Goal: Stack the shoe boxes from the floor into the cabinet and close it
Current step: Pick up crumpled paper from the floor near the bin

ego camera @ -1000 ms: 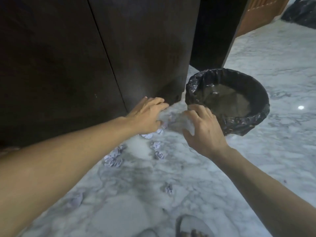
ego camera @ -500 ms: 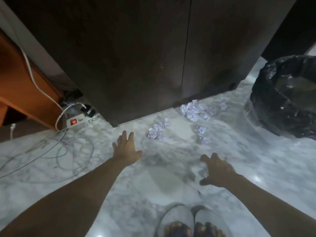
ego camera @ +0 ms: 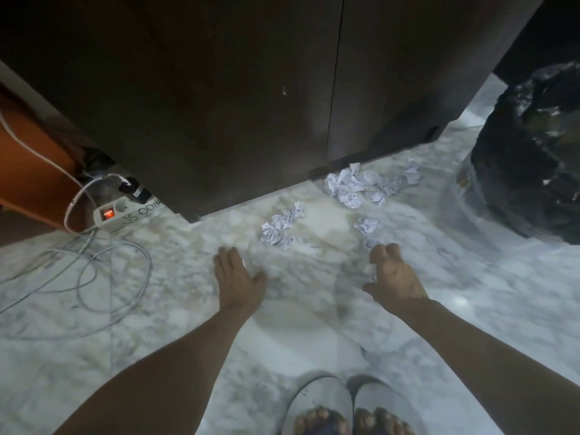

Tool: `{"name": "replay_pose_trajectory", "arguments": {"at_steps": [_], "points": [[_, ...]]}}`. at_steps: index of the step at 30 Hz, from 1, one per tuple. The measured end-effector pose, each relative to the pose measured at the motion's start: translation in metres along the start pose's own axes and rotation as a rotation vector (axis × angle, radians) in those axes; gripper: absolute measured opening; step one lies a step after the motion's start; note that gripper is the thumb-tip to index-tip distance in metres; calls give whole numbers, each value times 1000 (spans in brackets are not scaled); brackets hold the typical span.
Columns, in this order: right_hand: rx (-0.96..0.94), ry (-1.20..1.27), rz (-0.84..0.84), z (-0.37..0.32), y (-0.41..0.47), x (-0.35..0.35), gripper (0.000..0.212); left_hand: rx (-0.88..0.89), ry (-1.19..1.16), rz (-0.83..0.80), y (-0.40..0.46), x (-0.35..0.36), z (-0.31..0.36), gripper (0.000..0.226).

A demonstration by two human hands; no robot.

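Observation:
A dark brown cabinet [ego camera: 238, 98] fills the top of the head view, both doors shut, a thin seam between them. No shoe box is in sight. My left hand [ego camera: 238, 279] hovers over the marble floor in front of the cabinet, fingers spread and empty. My right hand [ego camera: 394, 274] hangs to its right, fingers loosely curled, nothing in it. Both hands are well short of the cabinet's base.
Several crumpled paper balls [ego camera: 348, 186] lie on the floor by the cabinet's base. A bin with a black bag [ego camera: 530, 158] stands at the right. A white power strip [ego camera: 125, 211] and loose cables [ego camera: 94, 277] lie at the left beside orange furniture [ego camera: 28, 171]. My sandalled feet [ego camera: 348, 412] show at the bottom.
Both hands have drawn back from the cabinet's lower corner and now hang over the open floor. The view has swung left, bringing in the power strip and cables.

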State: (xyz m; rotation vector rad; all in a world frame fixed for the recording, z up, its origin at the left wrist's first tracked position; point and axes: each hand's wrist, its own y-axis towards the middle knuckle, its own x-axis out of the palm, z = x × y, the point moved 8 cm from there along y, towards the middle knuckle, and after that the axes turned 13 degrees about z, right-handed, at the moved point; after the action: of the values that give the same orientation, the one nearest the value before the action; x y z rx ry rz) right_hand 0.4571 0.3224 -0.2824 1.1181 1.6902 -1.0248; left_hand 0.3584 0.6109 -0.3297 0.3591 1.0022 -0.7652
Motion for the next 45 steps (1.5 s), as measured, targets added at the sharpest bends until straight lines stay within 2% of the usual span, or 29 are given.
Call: {"name": "replay_pose_trajectory", "arguments": {"at_steps": [4, 6, 8, 11, 14, 17, 21, 25, 30, 34, 37, 40, 45], "points": [[73, 71, 45, 11, 9, -4, 61, 66, -99, -37, 0, 12, 35, 111], [98, 108, 70, 16, 15, -7, 70, 107, -179, -43, -1, 18, 49, 119], [96, 109, 72, 19, 23, -8, 87, 169, -193, -34, 2, 23, 62, 128], [61, 71, 22, 19, 37, -6, 113, 228, -150, -45, 9, 30, 76, 132], [32, 52, -33, 15, 51, -5, 119, 311, -106, -37, 14, 35, 87, 126], [-20, 31, -59, 8, 62, -5, 109, 327, -51, -37, 20, 42, 89, 105], [-112, -24, -62, -1, 67, -2, 68, 399, -8, 49, 23, 41, 90, 50], [-129, 6, 6, 2, 59, -4, 45, 467, -91, 131, 19, 32, 93, 27], [-74, 123, 121, 8, 45, -28, 42, 451, -224, 165, 13, 19, 104, 28], [-78, 224, 297, 1, 42, -88, 43, 506, -373, 208, 7, 0, 146, 31], [-93, 288, 485, 1, 38, -156, 42, 531, -489, 227, 4, -21, 205, 30], [-92, 339, 690, 12, 25, -230, 42, 648, -565, 273, -4, -49, 279, 26], [59, 332, 888, 65, 7, -312, 38, 681, -719, 192, -26, -70, 399, 19]]}}
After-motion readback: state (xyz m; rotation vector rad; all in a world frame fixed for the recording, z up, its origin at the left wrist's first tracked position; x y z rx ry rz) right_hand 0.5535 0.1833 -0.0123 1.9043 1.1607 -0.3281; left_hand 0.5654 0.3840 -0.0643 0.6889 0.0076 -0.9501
